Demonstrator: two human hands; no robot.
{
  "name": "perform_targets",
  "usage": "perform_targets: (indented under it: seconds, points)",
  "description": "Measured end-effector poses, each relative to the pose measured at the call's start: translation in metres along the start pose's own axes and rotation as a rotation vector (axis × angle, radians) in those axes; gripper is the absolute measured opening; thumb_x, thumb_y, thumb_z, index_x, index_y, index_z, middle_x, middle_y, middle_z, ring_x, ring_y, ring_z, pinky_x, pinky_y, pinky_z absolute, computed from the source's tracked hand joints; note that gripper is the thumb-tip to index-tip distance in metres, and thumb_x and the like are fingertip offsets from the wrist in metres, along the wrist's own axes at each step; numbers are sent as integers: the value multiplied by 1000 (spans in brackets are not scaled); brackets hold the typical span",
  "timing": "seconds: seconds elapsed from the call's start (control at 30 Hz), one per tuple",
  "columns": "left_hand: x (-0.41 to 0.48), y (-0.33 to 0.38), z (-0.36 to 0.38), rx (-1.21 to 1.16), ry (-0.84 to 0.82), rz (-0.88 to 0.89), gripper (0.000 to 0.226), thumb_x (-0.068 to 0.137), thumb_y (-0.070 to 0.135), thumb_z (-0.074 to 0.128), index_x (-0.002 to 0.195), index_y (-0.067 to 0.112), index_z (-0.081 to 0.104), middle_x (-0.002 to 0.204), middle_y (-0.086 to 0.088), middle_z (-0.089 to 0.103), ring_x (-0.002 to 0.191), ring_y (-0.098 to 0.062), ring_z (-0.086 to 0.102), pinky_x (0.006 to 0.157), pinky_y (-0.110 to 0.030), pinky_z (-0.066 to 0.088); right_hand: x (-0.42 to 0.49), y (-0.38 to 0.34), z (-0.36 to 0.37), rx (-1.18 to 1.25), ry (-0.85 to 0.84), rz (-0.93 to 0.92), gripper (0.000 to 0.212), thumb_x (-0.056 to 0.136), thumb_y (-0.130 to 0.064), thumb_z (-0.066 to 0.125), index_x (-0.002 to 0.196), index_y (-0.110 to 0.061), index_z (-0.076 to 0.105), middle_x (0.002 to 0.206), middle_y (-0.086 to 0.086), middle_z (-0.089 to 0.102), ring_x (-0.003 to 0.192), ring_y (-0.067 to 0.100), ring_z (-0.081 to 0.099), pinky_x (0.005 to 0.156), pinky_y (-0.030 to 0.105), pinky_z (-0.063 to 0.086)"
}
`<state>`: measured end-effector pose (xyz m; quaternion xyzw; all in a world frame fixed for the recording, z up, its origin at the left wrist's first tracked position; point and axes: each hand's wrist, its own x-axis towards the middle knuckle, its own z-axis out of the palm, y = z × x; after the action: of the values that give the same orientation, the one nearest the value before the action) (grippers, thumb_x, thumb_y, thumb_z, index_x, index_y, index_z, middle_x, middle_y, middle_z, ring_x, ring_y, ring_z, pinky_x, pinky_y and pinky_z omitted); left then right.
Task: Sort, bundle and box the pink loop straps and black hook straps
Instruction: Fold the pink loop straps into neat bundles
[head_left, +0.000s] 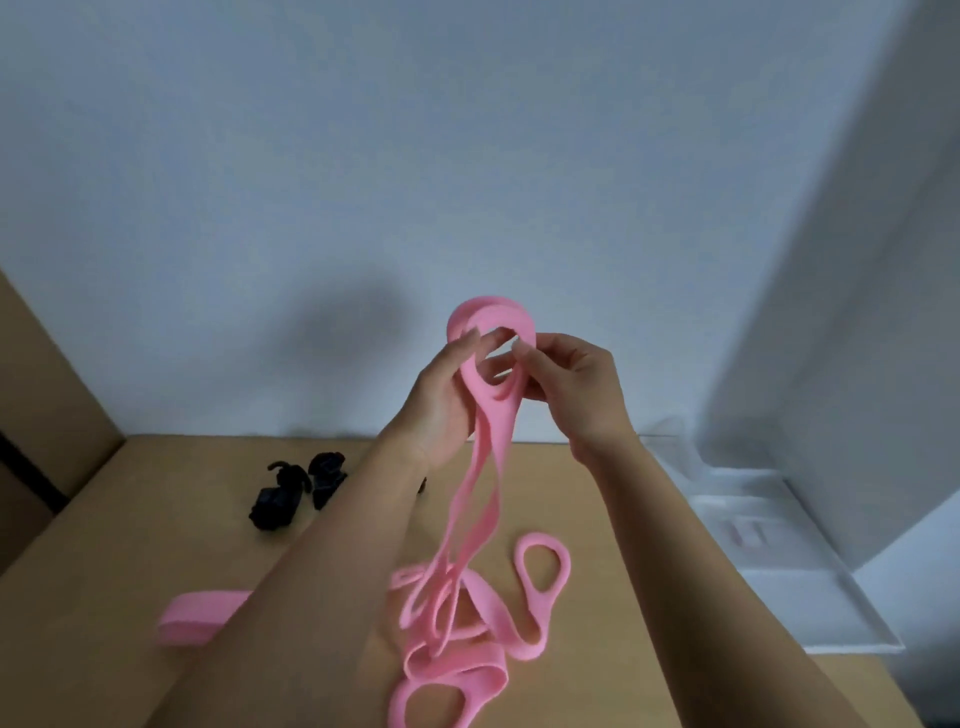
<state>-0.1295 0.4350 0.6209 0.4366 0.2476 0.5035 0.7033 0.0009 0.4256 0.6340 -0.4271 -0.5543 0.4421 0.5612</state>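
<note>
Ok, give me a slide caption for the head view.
Left hand and right hand hold a coiled pink strap above the table, black straps beyond.

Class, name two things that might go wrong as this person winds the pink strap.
1. The held pink strap hangs into the tangled pink pile on the table; winding may drag up a knot.
2. Left hand and right hand only pinch the coil; it might spring loose.
</note>
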Motion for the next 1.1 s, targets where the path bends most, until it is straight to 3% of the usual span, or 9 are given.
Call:
perform_targets:
  seconds: [0.1,0.27,0.4,0.53,0.63,0.77,0.9,1.03,1.1]
  points:
    - [5,23,7,60,-63,48,70,42,46,84,105,17,67,98,-6,67,91,-20,62,80,-30,48,7,-19,6,-4,40,-53,16,91,-8,57,81,-3,69,71,7,70,65,19,63,60,30,56]
    - [11,40,13,234,-118,126,37,79,25,57,116,23,61,102,4,69,96,-14,63,85,-31,44,20,-44,13,-21,95,-138,16,91,-11,58,78,-11,69,66,-1,69,65,15,64,66,31,56]
    - [21,52,21,332,27,143,33,99,37,38,120,24,61,109,9,69,101,-6,64,92,-33,45,30,-57,14,-93,130,-194,15,89,-16,60,83,-10,72,72,2,73,72,22,70,74,36,57]
    - [31,56,23,405,44,163,55,84,56,40,130,29,53,120,12,65,111,-4,61,100,-36,44,37,-64,14,-107,163,-235,15,89,-17,60,82,-11,71,73,6,73,72,26,70,75,41,58]
    - [33,58,20,340,10,164,49,81,47,51,123,24,58,113,4,68,109,-12,62,101,-35,42,39,-65,15,-96,153,-237,17,90,-18,59,78,-17,71,70,1,70,70,19,68,67,28,56]
    - [37,59,8,274,85,188,65,69,53,64,117,10,63,123,-6,64,122,-15,54,107,-40,39,37,-59,17,-157,82,-195,19,91,-21,59,76,-18,70,65,-5,63,59,4,57,54,14,46]
    - [38,57,4,185,112,175,33,87,39,58,102,11,66,104,0,69,112,-12,59,90,-34,49,37,-47,22,-171,76,-126,29,92,-26,58,71,-6,66,65,8,54,59,13,50,52,17,45]
    - [32,54,7,76,116,151,53,84,46,51,118,5,59,107,-6,66,102,-14,62,76,-26,53,37,-36,30,-159,116,-120,33,93,-26,55,76,1,63,67,11,54,59,14,50,50,17,45]
    - [30,53,7,38,78,151,46,82,41,60,112,6,61,100,-7,66,93,-15,63,69,-24,53,38,-34,33,-150,131,-127,31,94,-25,54,77,-1,63,66,10,57,56,10,52,52,20,46]
